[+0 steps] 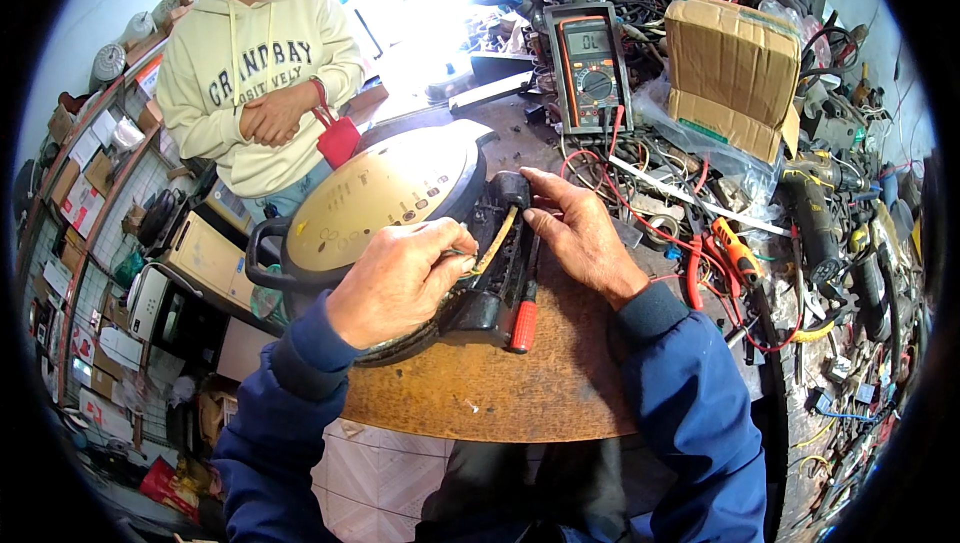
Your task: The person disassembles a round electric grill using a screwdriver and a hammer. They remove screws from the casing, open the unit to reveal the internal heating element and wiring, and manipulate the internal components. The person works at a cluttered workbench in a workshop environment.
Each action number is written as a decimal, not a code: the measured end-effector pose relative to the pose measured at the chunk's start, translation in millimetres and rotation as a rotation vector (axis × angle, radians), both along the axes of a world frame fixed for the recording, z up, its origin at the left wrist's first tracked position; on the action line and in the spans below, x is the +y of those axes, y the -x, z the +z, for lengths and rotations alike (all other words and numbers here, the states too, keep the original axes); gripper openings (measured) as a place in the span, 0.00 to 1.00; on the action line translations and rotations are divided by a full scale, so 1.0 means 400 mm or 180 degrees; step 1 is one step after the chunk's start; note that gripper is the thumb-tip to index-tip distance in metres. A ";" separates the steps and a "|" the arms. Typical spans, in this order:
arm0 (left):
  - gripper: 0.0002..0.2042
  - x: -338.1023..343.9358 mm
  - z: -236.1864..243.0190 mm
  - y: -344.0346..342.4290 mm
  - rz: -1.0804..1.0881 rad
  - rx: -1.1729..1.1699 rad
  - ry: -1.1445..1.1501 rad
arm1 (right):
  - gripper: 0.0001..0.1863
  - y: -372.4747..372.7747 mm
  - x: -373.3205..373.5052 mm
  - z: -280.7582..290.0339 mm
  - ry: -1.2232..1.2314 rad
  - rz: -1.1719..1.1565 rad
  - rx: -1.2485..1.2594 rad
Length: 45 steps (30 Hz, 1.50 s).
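Note:
A round electric griddle (pixel 375 198) with a gold lid and black rim stands tilted on the wooden table. At its right side a black hinge housing (pixel 512 188) shows its inside, with a yellowish sleeved wire (pixel 497 243) coming out. My left hand (pixel 395 273) is closed, pinching the lower end of that wire between thumb and fingers. The thumb and forefinger of my right hand (pixel 585 233) grip the upper end of the housing; its other fingers are partly hidden. Alongside the housing lies a red-handled screwdriver (pixel 523 326), its shaft pointing away from me.
A multimeter (pixel 590 68) with red leads stands behind my right hand, beside a cardboard box (pixel 730 73). Tangled cables, orange-handled pliers (pixel 737 251) and power tools (pixel 815 213) crowd the right. Across the table stands a person (pixel 262 83) with folded hands; loaded shelves (pixel 95 193) line the left.

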<state>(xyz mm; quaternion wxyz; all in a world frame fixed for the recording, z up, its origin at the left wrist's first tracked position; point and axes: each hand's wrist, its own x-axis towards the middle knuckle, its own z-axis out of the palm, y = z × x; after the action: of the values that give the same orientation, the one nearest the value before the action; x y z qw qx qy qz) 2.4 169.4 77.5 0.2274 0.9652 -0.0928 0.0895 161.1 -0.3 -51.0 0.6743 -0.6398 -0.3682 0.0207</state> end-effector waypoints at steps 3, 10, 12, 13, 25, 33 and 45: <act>0.06 -0.002 -0.008 -0.004 -0.0202 -0.0353 -0.0282 | 0.27 -0.001 0.000 -0.001 0.0053 -0.0003 0.0005; 0.09 -0.028 0.003 0.000 -0.0026 -0.0178 -0.0568 | 0.27 -0.001 0.000 0.006 -0.0064 0.0148 0.0158; 0.11 -0.039 0.005 -0.012 -0.0065 -0.0360 -0.0832 | 0.27 0.001 -0.002 0.010 -0.0097 0.0182 0.0216; 0.11 -0.042 0.007 -0.016 -0.0044 -0.0372 -0.1006 | 0.28 0.002 -0.003 0.012 -0.0103 0.0192 0.0253; 0.23 -0.061 0.026 -0.078 -0.0035 0.0191 -0.2401 | 0.29 0.010 -0.001 0.020 0.0008 0.0023 0.0197; 0.24 -0.073 0.021 -0.092 -0.0118 0.0308 -0.2616 | 0.30 0.011 0.000 0.016 -0.0016 0.0029 0.0206; 0.22 -0.080 0.037 -0.114 -0.0123 0.0501 -0.2484 | 0.32 -0.003 0.008 -0.009 0.0004 -0.0004 0.0014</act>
<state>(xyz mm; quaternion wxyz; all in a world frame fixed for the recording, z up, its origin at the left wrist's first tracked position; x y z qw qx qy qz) 48.2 137.4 92.1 -0.1484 0.9811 -0.1203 -0.0311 162.1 2.9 -54.4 0.6747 -0.6404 -0.3662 0.0219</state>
